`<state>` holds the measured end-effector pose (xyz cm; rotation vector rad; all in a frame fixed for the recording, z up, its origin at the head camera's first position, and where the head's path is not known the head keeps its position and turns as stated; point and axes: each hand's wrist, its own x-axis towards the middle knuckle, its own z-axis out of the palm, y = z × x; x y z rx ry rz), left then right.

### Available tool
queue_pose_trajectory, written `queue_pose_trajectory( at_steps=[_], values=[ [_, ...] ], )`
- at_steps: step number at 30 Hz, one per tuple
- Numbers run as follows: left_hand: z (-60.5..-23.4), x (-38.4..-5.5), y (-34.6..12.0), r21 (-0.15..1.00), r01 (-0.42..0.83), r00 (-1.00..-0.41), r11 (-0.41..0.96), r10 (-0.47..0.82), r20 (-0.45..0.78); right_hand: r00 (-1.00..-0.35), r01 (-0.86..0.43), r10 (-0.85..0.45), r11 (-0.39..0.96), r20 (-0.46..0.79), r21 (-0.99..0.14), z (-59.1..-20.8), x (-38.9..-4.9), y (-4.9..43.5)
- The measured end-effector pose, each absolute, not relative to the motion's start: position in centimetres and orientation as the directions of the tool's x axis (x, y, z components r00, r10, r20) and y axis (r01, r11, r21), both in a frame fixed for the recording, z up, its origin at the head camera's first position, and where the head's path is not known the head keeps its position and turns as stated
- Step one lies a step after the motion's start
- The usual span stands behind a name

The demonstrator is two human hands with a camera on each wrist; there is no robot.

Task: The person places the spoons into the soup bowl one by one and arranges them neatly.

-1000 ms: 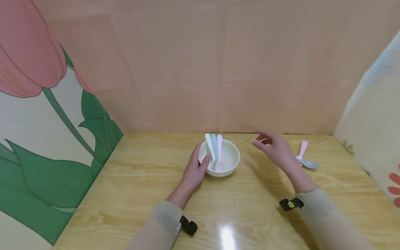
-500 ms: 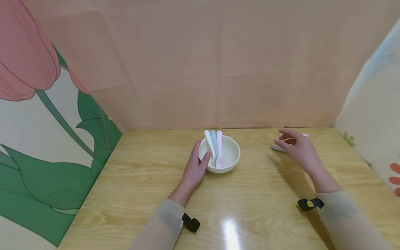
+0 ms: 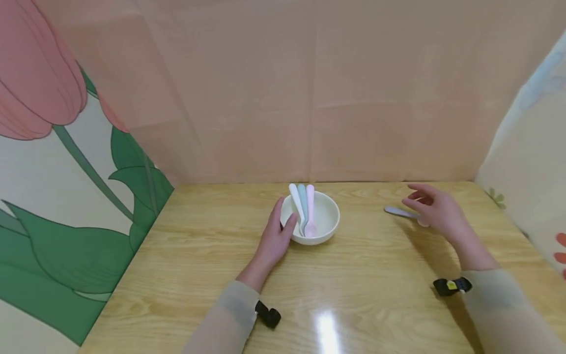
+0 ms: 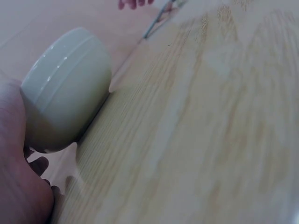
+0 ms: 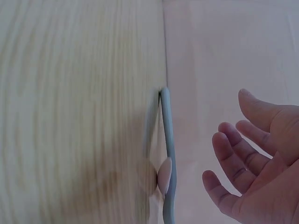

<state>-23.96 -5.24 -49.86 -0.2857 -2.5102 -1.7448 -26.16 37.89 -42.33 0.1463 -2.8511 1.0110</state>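
My left hand (image 3: 273, 238) grips the near left side of a white bowl (image 3: 327, 216), thumb at the rim and fingers round the outer wall. Leaning in the bowl are a white spoon (image 3: 297, 201), a blue spoon (image 3: 303, 199) and a pink spoon (image 3: 310, 209). The left wrist view shows the bowl (image 4: 70, 88) from its side. My right hand (image 3: 439, 211) hovers with loosely bent fingers above a greyish-purple spoon (image 3: 398, 211) and another pink spoon (image 3: 423, 223), which cross on the table. Most of that pink spoon is hidden under the hand.
The wooden table (image 3: 362, 295) reaches back to a plain pinkish backdrop (image 3: 247, 98). A tulip-printed panel (image 3: 48, 206) borders the left side, and a pale printed panel (image 3: 530, 177) the right.
My right hand has moved right, from beside the bowl to over the two crossed spoons. My left hand keeps its hold on the bowl. The head view has shifted slightly.
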Motion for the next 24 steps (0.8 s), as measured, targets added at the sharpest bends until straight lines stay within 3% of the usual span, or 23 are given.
queue_pose_trajectory(
  at_steps=[24],
  values=[
    [-49.9, -23.9, -5.2, 0.919, 0.187, -0.981, 0.346, 0.107, 0.159, -0.996, -0.087, -0.079, 0.802, 0.04, -0.59, -43.5, -26.5, 40.5]
  ],
)
